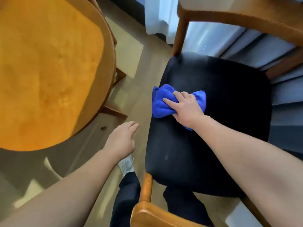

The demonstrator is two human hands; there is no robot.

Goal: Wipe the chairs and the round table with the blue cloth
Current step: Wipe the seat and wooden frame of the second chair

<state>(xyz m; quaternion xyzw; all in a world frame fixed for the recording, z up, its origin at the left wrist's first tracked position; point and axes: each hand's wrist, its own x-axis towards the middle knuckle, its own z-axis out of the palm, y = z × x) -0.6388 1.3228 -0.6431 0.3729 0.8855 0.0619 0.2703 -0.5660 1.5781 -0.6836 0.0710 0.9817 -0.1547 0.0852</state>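
While my right hand (pixel 186 107) grips the bunched blue cloth (pixel 161 104) on the black padded chair seat (pixel 213 145), my left hand (pixel 123 140) hangs open (idle); next, strokes toward six o'clock.

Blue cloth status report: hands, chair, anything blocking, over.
Right hand grips blue cloth, pressing it on black chair seat. Left hand open, free, over the floor between seat and round table. Nothing blocking the seat.

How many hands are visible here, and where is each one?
2. The right hand grips the blue cloth on the black chair seat. The left hand hangs open over the floor, between the round table and the seat. None hidden.
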